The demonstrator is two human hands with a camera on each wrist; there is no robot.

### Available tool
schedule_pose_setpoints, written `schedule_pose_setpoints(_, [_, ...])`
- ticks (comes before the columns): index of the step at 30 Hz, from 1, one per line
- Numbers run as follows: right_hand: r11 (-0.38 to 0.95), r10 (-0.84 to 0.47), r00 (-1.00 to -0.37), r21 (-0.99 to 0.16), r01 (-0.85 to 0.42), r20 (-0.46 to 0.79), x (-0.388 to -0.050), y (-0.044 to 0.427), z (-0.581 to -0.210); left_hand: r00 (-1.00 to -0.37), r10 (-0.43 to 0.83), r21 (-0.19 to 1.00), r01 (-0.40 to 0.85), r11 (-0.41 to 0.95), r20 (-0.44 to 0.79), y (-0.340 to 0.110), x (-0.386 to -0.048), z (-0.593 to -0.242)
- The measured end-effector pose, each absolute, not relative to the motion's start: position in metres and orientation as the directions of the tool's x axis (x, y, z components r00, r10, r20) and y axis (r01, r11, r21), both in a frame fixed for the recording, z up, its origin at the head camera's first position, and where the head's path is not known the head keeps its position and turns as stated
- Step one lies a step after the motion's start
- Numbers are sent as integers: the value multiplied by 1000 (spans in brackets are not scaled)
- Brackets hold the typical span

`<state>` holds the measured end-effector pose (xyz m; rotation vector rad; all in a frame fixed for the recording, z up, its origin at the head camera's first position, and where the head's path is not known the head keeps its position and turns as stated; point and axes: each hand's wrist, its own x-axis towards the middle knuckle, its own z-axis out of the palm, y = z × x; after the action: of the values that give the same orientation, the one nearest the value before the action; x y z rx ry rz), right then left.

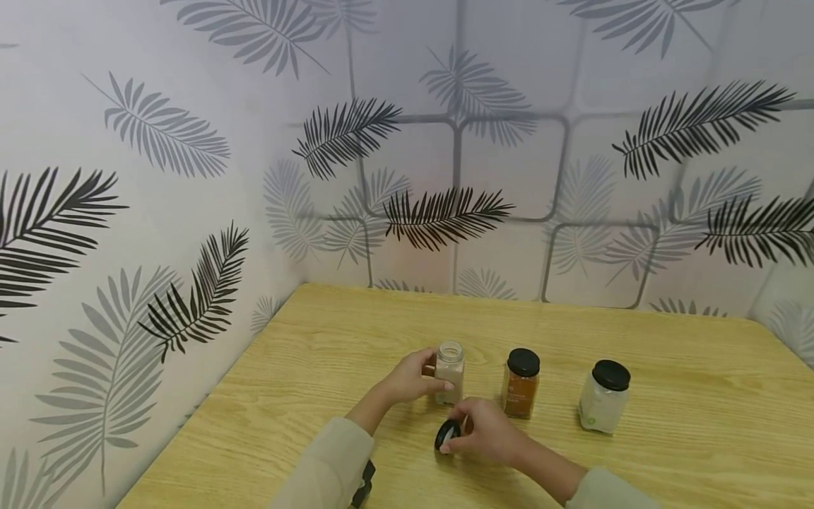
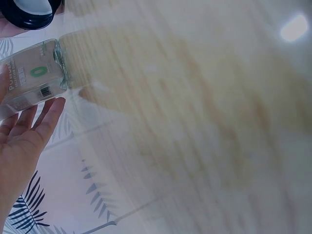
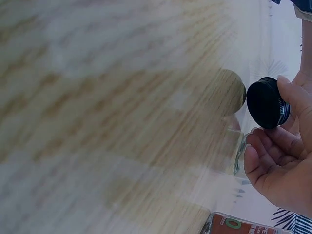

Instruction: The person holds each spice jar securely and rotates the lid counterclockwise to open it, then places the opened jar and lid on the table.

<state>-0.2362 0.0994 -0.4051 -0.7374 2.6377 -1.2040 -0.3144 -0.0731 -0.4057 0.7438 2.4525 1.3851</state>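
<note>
An uncapped glass spice jar point(image 1: 449, 378) of pale beige powder stands on the table, and my left hand point(image 1: 410, 378) grips its side. Seen from the left wrist, the jar point(image 2: 36, 73) has a green mark and a barcode on its label, with fingers point(image 2: 48, 117) along one side. In front of the jar, my right hand point(image 1: 488, 433) pinches a black lid point(image 1: 448, 436) held on edge, its pale inside partly visible. The right wrist view shows the lid's black top point(image 3: 263, 103) between thumb and fingers, low at the tabletop.
To the right stand a black-lidded jar of orange-red powder point(image 1: 520, 392) and a black-lidded jar of whitish contents point(image 1: 600, 406). A small dark object point(image 1: 364, 484) shows beside the left sleeve. Leaf-patterned walls border the wooden table point(image 1: 699, 367) at the back and left.
</note>
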Motion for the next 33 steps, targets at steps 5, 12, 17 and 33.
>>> schedule_pose_setpoints(5, [570, -497, -865, -728, -380, 63, -236, 102, -403, -850, 525, 852, 305, 425, 43, -72, -314, -405])
schedule_pose_setpoints(12, [590, -523, -849, -687, -423, 73, -237, 109, -406, -856, 516, 851, 298, 433, 36, -71, -315, -405])
schedule_pose_setpoints(17, [592, -548, -834, -676, -439, 62, -237, 113, -409, -858, 513, 848, 294, 441, 31, -71, -316, -405])
schedule_pose_setpoints(33, [587, -569, -816, -646, -488, 101, -239, 112, -408, -858, 513, 850, 295, 436, 34, -70, -315, -403])
